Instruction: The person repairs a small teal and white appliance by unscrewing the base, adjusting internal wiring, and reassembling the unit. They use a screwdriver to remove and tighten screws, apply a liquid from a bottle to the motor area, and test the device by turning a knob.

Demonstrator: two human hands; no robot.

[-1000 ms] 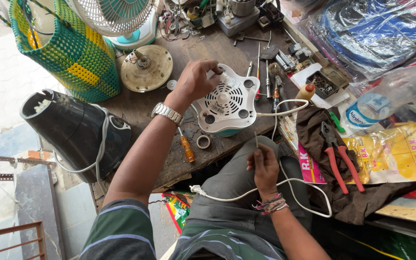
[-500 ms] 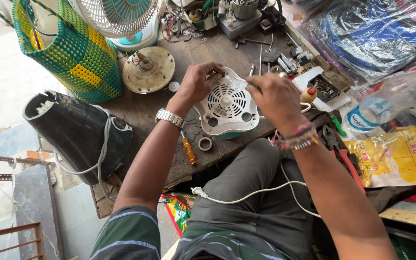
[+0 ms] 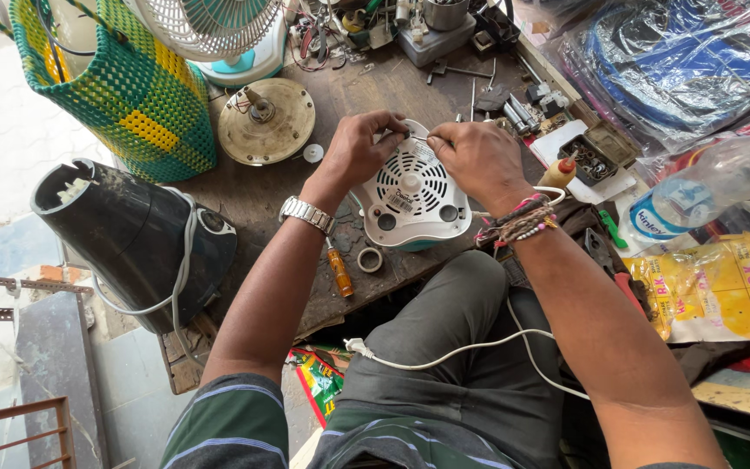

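A white round appliance base (image 3: 410,201) with a vented underside lies upside down on the worn wooden workbench (image 3: 245,204). My left hand (image 3: 359,149) grips its far left rim; a metal watch sits on that wrist. My right hand (image 3: 477,158) is at the far rim, fingertips pinched on a small thin piece that is too small to make out. The two hands nearly touch above the base. A white cord (image 3: 470,347) runs from the base across my lap to a plug (image 3: 355,347).
An orange-handled screwdriver (image 3: 338,274) and a tape ring (image 3: 370,259) lie near the bench edge. To the left stand a black housing (image 3: 123,230), a green-yellow woven basket (image 3: 128,91), a fan (image 3: 214,26) and a round metal disc (image 3: 266,122). Red-handled pliers (image 3: 622,282), a plastic bottle (image 3: 705,187) and yellow packets (image 3: 722,287) lie to the right.
My right hand rose from my lap to the far rim of the white base. My left hand stayed on the base.
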